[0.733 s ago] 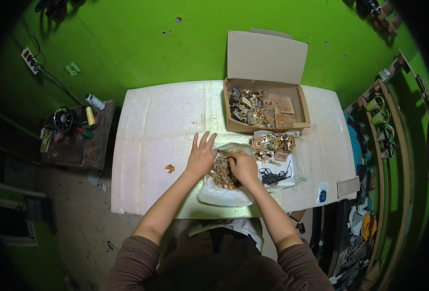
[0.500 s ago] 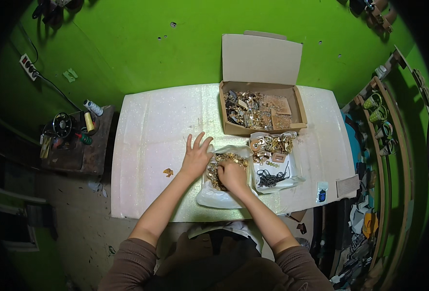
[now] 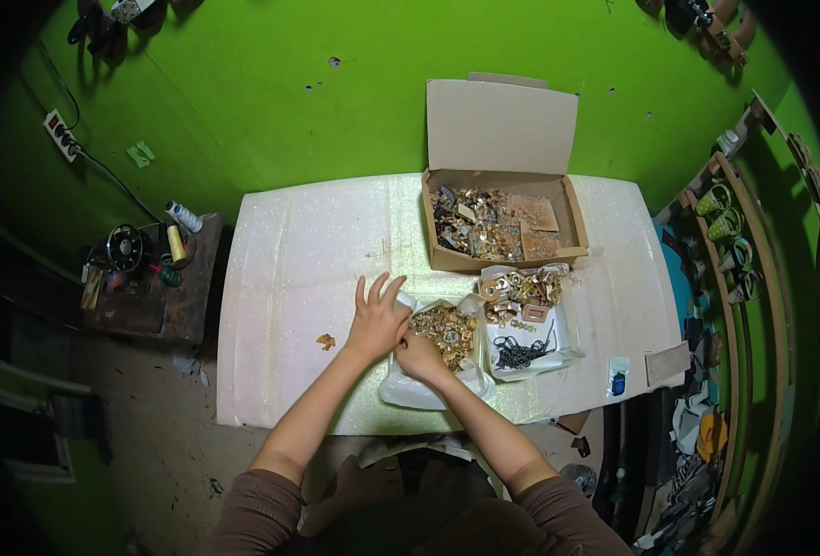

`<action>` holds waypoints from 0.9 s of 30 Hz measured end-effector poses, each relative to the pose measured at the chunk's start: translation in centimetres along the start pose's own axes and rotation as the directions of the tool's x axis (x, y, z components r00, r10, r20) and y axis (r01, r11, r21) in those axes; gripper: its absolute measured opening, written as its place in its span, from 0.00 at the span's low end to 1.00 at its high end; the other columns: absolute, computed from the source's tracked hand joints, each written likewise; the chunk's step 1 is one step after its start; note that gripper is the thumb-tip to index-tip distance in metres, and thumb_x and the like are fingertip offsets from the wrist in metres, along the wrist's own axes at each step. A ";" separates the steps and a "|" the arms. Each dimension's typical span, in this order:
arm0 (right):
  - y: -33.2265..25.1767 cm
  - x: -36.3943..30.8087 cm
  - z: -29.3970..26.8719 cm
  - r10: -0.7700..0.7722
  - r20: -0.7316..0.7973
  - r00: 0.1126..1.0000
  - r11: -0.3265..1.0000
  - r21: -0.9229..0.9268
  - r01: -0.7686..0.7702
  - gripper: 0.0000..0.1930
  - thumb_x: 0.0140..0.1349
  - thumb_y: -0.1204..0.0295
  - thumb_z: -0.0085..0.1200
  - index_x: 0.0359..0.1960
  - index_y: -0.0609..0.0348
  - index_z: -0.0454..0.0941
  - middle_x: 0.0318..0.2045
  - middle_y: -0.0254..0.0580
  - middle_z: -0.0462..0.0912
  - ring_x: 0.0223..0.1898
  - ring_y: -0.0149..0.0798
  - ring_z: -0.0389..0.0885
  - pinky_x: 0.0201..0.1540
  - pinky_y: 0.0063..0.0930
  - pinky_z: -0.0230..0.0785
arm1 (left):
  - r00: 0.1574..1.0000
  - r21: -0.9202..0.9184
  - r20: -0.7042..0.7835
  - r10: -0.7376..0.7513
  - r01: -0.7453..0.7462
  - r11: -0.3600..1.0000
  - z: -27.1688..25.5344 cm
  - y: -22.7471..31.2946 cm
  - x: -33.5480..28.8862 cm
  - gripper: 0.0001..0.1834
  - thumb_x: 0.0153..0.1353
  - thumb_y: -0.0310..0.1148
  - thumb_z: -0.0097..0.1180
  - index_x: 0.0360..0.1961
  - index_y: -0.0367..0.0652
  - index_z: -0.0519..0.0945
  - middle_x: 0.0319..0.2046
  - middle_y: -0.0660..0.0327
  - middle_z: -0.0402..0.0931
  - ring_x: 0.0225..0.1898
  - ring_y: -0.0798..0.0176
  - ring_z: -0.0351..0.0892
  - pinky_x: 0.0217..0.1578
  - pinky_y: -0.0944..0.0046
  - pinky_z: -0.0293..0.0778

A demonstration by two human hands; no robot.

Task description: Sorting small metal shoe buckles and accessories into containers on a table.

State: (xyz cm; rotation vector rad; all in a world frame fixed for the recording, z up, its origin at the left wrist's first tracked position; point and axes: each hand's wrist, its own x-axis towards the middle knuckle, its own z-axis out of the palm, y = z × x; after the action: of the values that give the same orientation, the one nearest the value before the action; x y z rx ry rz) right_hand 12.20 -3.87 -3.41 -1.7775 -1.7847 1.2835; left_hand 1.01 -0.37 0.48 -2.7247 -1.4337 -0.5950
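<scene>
A container lined with a white plastic bag (image 3: 412, 393) stands near the front of the table, full of small gold-coloured metal fittings (image 3: 451, 335). My left hand (image 3: 377, 322) is at its left edge, with the fingers spread and pointing away from me. Beside it, my right hand (image 3: 419, 356) reaches over the left part of the fittings, close against the left hand's thumb side. Its fingers are curled in; whatever they hold is hidden. To the right sits a white tray (image 3: 564, 345) holding gold buckles (image 3: 526, 289) and a heap of dark chain (image 3: 521, 352).
Behind stands an open cardboard box (image 3: 502, 263) of mixed metal pieces. A brown scrap (image 3: 325, 342) lies on the white table (image 3: 289, 278). Near the right edge are a small packet (image 3: 618, 378) and a card (image 3: 667, 363). A side table (image 3: 183, 310) with thread spools is at left, shelves (image 3: 739, 278) at right.
My right hand has moved left from the middle of the fittings to beside my left hand, uncovering more of the pile. The left hand stays at the container's left edge.
</scene>
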 end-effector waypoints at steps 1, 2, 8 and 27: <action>0.1 -0.3 -0.2 0.001 0.014 1.000 1.000 -0.009 0.000 0.16 0.50 0.69 0.42 0.41 0.59 0.73 0.31 0.57 0.77 0.34 0.55 0.75 0.42 0.40 0.65 | 0.999 0.000 0.019 -0.043 0.043 0.999 0.1 0.4 -0.2 0.05 0.44 0.36 0.55 0.22 0.48 0.78 0.54 0.55 0.59 0.59 0.48 0.48 0.57 0.38 0.35; -0.1 -0.8 -0.7 -0.005 0.007 1.000 1.000 -0.009 0.005 0.16 0.50 0.69 0.42 0.41 0.59 0.73 0.31 0.57 0.77 0.34 0.55 0.75 0.42 0.40 0.65 | 0.996 0.006 0.036 -0.087 0.087 0.996 0.1 0.6 -0.4 0.06 0.45 0.36 0.54 0.21 0.47 0.78 0.54 0.55 0.58 0.59 0.48 0.49 0.57 0.38 0.35; 0.9 -3.7 -4.6 -0.141 -0.105 0.984 0.990 0.000 0.142 0.14 0.52 0.70 0.42 0.39 0.57 0.75 0.35 0.53 0.76 0.36 0.51 0.75 0.42 0.37 0.66 | 0.993 0.010 0.001 -0.114 0.114 0.993 -0.2 2.4 -1.1 0.09 0.46 0.37 0.55 0.19 0.43 0.78 0.56 0.55 0.56 0.59 0.48 0.47 0.56 0.39 0.34; 6.5 -3.1 -18.4 -0.357 -0.282 0.890 0.911 0.107 0.399 0.10 0.53 0.75 0.46 0.36 0.61 0.76 0.25 0.43 0.73 0.21 0.35 0.70 0.26 0.24 0.64 | 0.988 -0.247 -0.108 -0.107 0.077 0.966 1.5 10.6 8.6 0.10 0.49 0.32 0.51 0.33 0.43 0.77 0.42 0.54 0.69 0.47 0.51 0.65 0.52 0.50 0.56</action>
State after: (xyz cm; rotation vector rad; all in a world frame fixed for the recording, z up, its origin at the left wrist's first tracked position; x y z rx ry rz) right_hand 30.68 -1.18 2.94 -1.3468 -1.7156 0.9606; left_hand 14.29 0.56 3.70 -2.7486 -1.5600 -0.9836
